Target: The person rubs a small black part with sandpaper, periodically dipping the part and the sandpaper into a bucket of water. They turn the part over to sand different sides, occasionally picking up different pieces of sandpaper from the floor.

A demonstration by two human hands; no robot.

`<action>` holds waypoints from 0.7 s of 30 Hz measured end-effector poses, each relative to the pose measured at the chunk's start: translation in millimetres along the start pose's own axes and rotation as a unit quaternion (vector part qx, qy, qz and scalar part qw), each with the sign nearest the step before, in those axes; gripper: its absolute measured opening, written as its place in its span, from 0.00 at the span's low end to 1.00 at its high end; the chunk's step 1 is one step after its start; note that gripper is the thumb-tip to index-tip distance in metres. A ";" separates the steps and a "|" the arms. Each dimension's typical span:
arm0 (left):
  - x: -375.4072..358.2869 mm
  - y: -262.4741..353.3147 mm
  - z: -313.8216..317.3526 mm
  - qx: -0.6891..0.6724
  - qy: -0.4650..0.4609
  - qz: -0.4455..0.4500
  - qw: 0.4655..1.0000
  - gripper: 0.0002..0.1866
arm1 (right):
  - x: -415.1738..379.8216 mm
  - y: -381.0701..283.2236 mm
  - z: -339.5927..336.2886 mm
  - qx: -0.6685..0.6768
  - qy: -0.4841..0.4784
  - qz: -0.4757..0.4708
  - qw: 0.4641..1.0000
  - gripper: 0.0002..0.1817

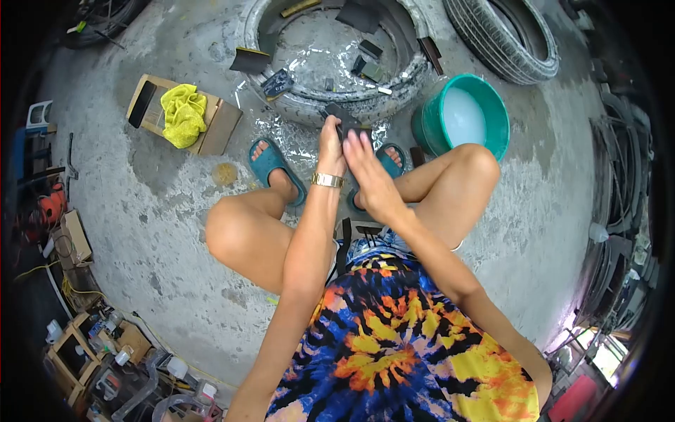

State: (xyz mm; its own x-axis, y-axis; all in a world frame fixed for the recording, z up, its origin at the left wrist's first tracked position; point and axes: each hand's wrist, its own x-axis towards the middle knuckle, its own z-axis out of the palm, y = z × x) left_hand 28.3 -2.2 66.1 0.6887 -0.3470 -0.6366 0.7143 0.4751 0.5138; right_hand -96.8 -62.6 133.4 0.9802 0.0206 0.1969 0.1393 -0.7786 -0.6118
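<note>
My left hand [330, 146], with a gold-coloured watch [328, 181] at the wrist, is closed around a dark, flat piece [342, 112] like a folded sheet. My right hand [371, 176] lies alongside, its fingers stretched out flat against the lower part of that piece. Its exact kind I cannot make out. Just beyond my hands lies a wet, whitish-smeared tyre [330, 105] on its side. Several dark sheets and blocks rest on and inside it, including a dark block [278, 84] on the near left rim and a dark sheet [251, 60] further left.
A teal bucket [427, 119] of milky liquid stands right of the tyre, with another tyre [503, 42] behind it. On the left, a cardboard box [219, 126] carries a yellow cloth [184, 116]. My sandalled feet flank my hands. Tools and boxes crowd the lower left; tyres line the right.
</note>
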 end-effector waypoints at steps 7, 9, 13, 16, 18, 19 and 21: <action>-16.2 2.7 -1.1 0.033 0.018 -0.046 0.998 0.10 | 39.3 72.6 -3.9 0.184 0.001 0.072 0.980 0.41; -14.6 5.1 0.3 0.030 0.027 -0.049 0.998 0.10 | 26.8 55.7 -22.6 0.153 -0.002 0.051 0.987 0.42; -11.5 -6.9 -8.3 0.040 0.034 -0.032 0.998 0.15 | 6.2 18.4 -25.6 -0.042 -0.065 -0.001 0.997 0.39; -9.5 -12.8 -14.8 0.059 0.026 -0.030 0.997 0.15 | 13.8 29.3 -13.9 -0.044 -0.067 0.021 0.997 0.36; -3.9 -12.8 -15.4 0.051 0.011 -0.005 0.999 0.15 | 10.3 23.7 -12.1 -0.047 -0.064 0.039 0.996 0.35; -3.6 -13.7 -14.3 0.056 0.022 -0.006 0.998 0.15 | -1.5 13.8 -14.8 -0.062 -0.073 0.032 0.995 0.35; -6.7 -15.6 -14.6 0.106 0.054 -0.019 0.993 0.20 | -0.9 20.5 -21.5 -0.066 -0.071 -0.002 0.995 0.35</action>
State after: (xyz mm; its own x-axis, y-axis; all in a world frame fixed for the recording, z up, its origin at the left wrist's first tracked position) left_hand 10.8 4.5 54.0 0.6509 -0.2674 -0.7106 0.7581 0.2788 0.5895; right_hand -97.8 -92.0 137.2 0.9910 0.1044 0.0834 0.1323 -0.8538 -0.5035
